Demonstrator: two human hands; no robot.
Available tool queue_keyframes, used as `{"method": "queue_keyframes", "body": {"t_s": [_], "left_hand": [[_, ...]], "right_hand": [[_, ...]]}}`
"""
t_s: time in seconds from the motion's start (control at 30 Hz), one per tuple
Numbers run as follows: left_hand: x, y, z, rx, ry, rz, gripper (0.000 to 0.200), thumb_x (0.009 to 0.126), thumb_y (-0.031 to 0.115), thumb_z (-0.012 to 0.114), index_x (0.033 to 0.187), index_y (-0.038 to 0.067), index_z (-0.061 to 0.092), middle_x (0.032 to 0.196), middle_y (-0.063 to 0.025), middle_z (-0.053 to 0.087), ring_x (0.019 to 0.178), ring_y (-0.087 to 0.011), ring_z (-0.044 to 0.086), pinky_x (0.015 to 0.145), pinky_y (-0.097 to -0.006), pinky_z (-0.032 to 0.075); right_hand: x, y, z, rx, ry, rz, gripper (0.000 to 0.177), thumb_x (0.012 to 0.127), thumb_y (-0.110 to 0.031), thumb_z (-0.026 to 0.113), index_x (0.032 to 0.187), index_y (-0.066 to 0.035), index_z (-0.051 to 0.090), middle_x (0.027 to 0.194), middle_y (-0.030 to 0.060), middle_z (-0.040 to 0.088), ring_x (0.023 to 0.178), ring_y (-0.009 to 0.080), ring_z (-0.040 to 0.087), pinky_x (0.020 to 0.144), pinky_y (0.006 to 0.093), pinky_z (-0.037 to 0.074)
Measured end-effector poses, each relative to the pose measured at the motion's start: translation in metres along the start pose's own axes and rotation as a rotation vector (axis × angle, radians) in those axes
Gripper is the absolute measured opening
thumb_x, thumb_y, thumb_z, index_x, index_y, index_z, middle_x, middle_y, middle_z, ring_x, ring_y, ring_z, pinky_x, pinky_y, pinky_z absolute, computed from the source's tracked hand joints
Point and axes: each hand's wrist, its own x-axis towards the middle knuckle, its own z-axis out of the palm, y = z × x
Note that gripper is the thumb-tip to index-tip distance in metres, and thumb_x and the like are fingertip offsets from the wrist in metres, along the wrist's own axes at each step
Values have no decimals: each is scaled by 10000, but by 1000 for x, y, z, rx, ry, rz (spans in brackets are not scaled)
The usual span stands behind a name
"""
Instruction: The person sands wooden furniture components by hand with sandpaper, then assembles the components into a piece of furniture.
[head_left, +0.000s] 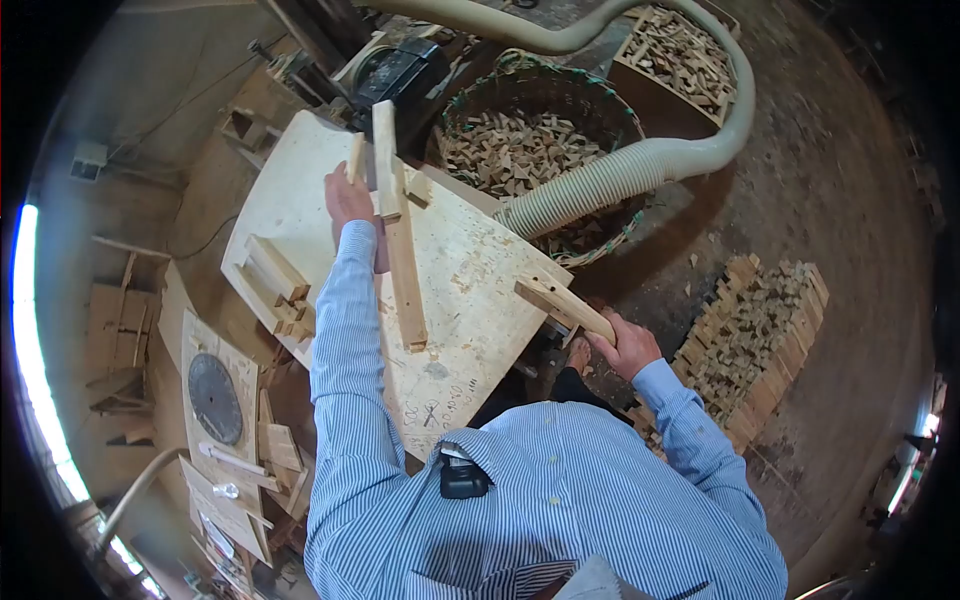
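My left hand (348, 197) is over the far part of the pale worktable (465, 290), its fingers closed around a short wooden piece (357, 157) that sticks out past them. Just to its right, a long wooden bar (405, 285) lies on the table, with another wooden bar (386, 150) at its far end and a small wood block (417, 187) beside that. At the table's right corner, my right hand (627, 346) grips one end of a wooden piece with holes (560, 303). The palm side of each hand is hidden.
Several wood pieces (275, 280) lie at the table's left edge. Behind are a dark machine (400, 72), a basket of offcuts (515, 150) and a ribbed hose (600, 185). Stacked wood blocks (750, 350) stand on the floor at right. A round saw blade (215, 398) is at left.
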Motion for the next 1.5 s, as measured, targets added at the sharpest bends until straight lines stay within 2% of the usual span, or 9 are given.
{"method": "queue_keyframes", "body": {"t_s": [0.07,0.13,0.33,0.47,0.67,0.9,1.0,1.07,1.5], "left_hand": [[-8,-5,-5,202,-94,289,367,879,114,741,1244,83,722,1098,-184,672,1048,-388,658,939,-482,539],[-37,32,-38,121,-163,336,358,881,88,745,1239,89,722,1104,-184,660,1069,-388,656,936,-494,542],[-58,32,-29,-47,-245,-227,342,908,288,753,1112,13,756,1090,-202,745,1044,-353,702,947,-445,537],[-61,29,-4,-141,-154,-253,315,907,287,797,1023,-6,790,868,-156,785,786,-249,755,783,-380,595],[-30,14,40,-277,-119,-367,202,919,196,815,996,10,801,863,-105,787,720,-175,744,663,-336,599],[-21,36,29,-312,-167,-528,198,924,217,821,1004,36,805,869,-108,787,723,-169,741,679,-340,596],[-18,34,29,-326,-158,-493,189,935,207,810,1005,32,802,885,-115,788,736,-168,742,688,-342,595],[-13,33,29,-374,-166,-547,215,902,257,802,979,56,815,943,-142,802,893,-261,760,854,-395,585],[71,8,28,-295,-106,-474,208,859,289,833,938,97,827,959,-154,798,928,-310,753,895,-430,573]], "right_hand": [[-7,8,-3,0,-13,-8,482,1008,-533,626,1175,-80,638,978,227,745,886,444,728,793,525,584],[-13,15,-6,0,-29,18,464,1006,-513,638,1148,-72,640,981,237,743,886,444,728,794,525,579],[-27,35,-3,3,-12,-2,418,999,-436,674,1124,-42,618,878,255,722,837,460,717,730,538,565],[-32,38,-6,7,18,-9,397,993,-410,686,1123,-39,633,884,249,727,842,452,724,741,530,569],[-31,40,-5,38,-8,-6,395,994,-397,685,1156,-40,636,890,231,733,841,437,731,737,512,571],[-36,45,4,-5,-65,70,440,997,-446,669,1200,-58,637,1032,242,738,921,445,731,804,515,580],[-33,43,7,-3,-4,-8,401,999,-388,675,1178,-32,627,908,245,731,838,453,724,731,529,565],[-27,40,8,-6,-14,-3,401,1002,-389,670,1179,-31,627,911,250,730,842,459,721,733,532,565],[39,-22,20,-37,-22,-26,391,1018,-372,655,1215,-36,624,944,272,732,884,480,714,760,548,565]]}}
